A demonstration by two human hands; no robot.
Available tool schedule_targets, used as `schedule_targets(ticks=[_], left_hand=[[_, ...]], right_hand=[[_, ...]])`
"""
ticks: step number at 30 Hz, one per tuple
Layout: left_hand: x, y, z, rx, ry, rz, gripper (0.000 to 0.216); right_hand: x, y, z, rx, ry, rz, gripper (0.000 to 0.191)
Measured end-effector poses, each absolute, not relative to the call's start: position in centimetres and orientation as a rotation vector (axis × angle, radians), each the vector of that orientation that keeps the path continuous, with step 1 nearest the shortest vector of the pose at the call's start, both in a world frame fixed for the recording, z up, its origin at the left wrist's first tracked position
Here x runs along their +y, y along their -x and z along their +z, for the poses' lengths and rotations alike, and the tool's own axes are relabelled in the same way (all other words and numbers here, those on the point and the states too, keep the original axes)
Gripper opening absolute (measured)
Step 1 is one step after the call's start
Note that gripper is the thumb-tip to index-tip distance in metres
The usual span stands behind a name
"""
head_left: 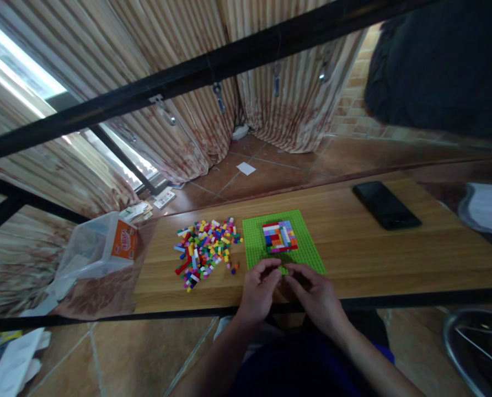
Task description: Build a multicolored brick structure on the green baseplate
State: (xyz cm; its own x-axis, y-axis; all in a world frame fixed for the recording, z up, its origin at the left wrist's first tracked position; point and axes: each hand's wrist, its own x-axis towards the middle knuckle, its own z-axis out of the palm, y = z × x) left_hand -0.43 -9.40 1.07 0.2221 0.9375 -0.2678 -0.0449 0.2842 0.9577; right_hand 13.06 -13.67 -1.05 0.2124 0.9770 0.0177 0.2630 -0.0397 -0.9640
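Note:
A green baseplate (256, 242) lies on the wooden table (353, 242), with a small block of mixed-colour bricks (279, 236) built on it. Left of it spreads a loose pile of small coloured bricks (204, 249). My left hand (259, 289) and my right hand (314, 295) meet at the plate's near edge, fingers curled inward and pinched together. What they hold is too small to make out.
A black phone (385, 205) lies at the table's far right. A clear plastic box (89, 249) with an orange carton (125, 241) stands off the left end. Black metal bars (213, 66) cross overhead, and curtains hang behind.

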Motion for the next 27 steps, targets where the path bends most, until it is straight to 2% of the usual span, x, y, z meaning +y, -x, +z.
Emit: schedule_targets(ticks=[3,7,12,15,23,27], left_hand=[[-8.8,0.3,0.9,1.122,-1.152,0.905,0.023],[-7.6,0.2,1.2,1.24,-1.497,0.943,0.024],[-5.9,0.2,1.6,1.353,-2.025,0.783,0.035],[-4.9,0.0,1.5,1.377,-2.201,0.676,0.032],[-3.2,-0.5,0.7,1.344,-2.273,0.704,0.019],[-3.0,-0.8,0.5,1.303,-2.268,0.723,0.018]], right_hand=[[-13.0,-13.0,-1.1,-1.205,1.535,0.875,0.03],[-11.3,-12.8,-1.4,-1.149,1.656,0.654,0.032],[-9.6,-12.0,-2.1,-1.2,1.811,0.389,0.037],[-9.3,-11.5,-2.4,-1.229,1.877,0.301,0.037],[-9.1,-12.3,-2.8,-1.281,1.851,0.276,0.031],[-9.5,-13.1,-2.8,-1.344,1.783,0.336,0.026]])
